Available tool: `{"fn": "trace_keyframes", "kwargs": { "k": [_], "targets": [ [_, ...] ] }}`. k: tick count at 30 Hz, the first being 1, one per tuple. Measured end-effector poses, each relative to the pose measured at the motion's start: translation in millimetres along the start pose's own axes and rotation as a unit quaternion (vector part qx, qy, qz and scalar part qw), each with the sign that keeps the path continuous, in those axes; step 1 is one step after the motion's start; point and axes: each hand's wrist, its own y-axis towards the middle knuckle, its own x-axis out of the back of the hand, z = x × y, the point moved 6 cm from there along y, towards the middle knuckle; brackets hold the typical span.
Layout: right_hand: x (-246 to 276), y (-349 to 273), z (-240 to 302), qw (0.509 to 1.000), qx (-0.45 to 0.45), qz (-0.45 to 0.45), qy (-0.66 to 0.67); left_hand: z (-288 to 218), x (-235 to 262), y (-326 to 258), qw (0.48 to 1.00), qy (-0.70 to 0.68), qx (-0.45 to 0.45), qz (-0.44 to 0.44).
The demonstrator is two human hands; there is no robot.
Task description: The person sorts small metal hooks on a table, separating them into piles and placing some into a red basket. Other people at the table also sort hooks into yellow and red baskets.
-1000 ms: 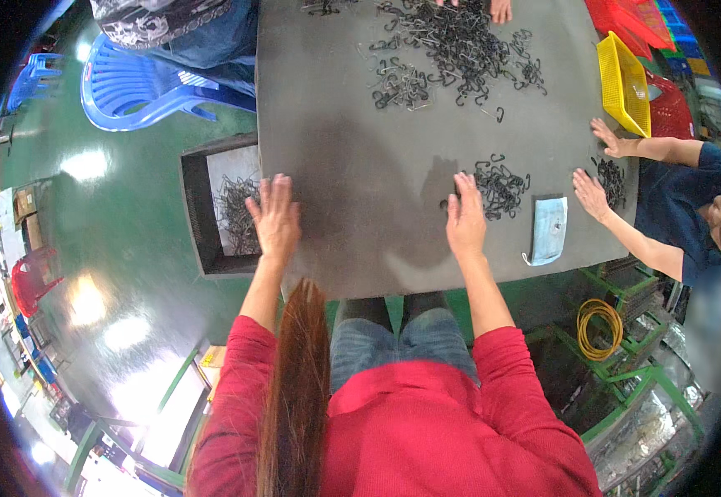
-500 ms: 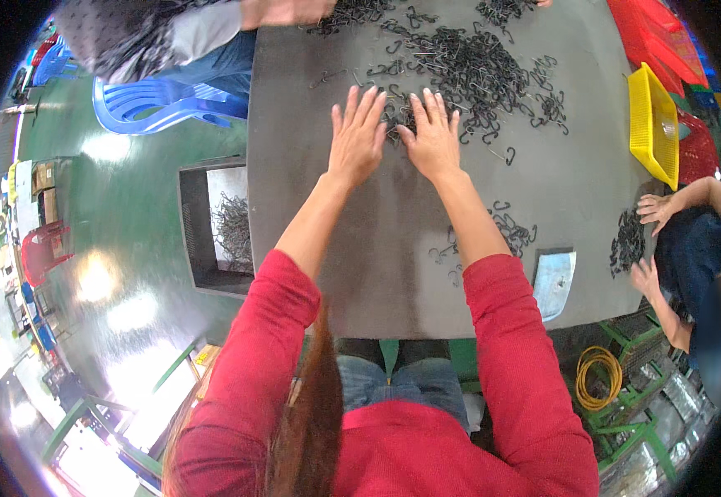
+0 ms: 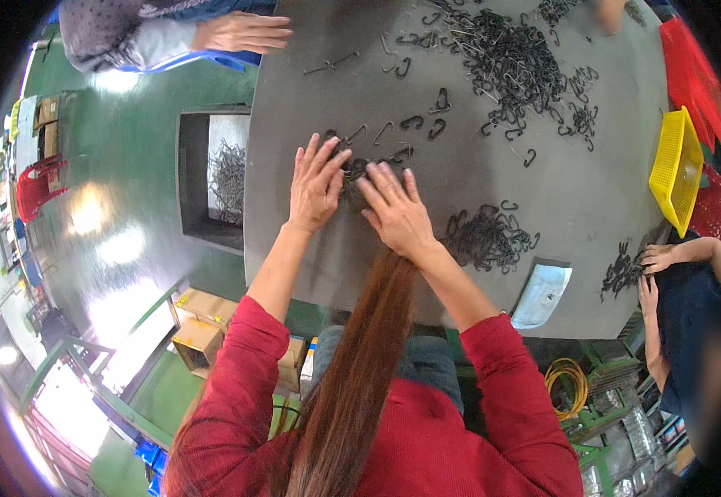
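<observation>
My left hand (image 3: 315, 186) and my right hand (image 3: 394, 211) lie flat, fingers spread, on a grey table (image 3: 311, 99). Between and under them is a small clump of black metal hooks (image 3: 352, 170). A large heap of the same hooks (image 3: 501, 62) spreads across the far middle of the table. A smaller pile of hooks (image 3: 485, 236) lies just right of my right hand. Loose single hooks (image 3: 414, 123) are scattered beyond my fingers. Red sleeves cover my arms, and long hair hangs over my right forearm.
A dark box (image 3: 211, 178) with hooks inside stands left of the table. A yellow basket (image 3: 675, 170) and red crates (image 3: 696, 74) sit at the right. A shiny metal tray (image 3: 540, 294) lies near the front edge. Another person's hands (image 3: 650, 269) work at the right; a third person's hand (image 3: 240, 31) rests at top left.
My hands reached out to the far heap, then drew back toward me with a clump of hooks under them. The view tilted down closer to the table.
</observation>
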Motion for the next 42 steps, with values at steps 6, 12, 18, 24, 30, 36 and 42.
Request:
{"fn": "trace_keyframes", "kwargs": {
  "k": [6,12,18,24,30,36,42],
  "targets": [
    [51,50,-45,0.987,0.003,-0.151,-0.053,11,19,8,0.992,-0.029,0.031,-0.115],
    [69,49,-128,0.963,-0.118,-0.108,-0.219,-55,-38,67,0.996,-0.002,-0.084,-0.039],
    [64,-26,-97,0.967,-0.161,-0.096,-0.171,-51,-55,91,0.999,0.010,0.041,-0.029],
    [86,-23,-109,0.946,-0.221,-0.218,-0.094,-63,-53,83,0.996,-0.067,0.021,0.054],
    [56,-30,-84,0.966,-0.141,-0.098,-0.192,-105,-43,21,0.988,-0.101,-0.054,0.108],
    [51,-7,-70,0.981,-0.112,-0.127,-0.090,-75,-37,7,0.993,0.083,-0.075,0.035],
    [57,-1,-95,0.968,-0.113,-0.079,-0.211,-58,-29,72,0.998,0.033,-0.048,-0.035]
  ]
}}
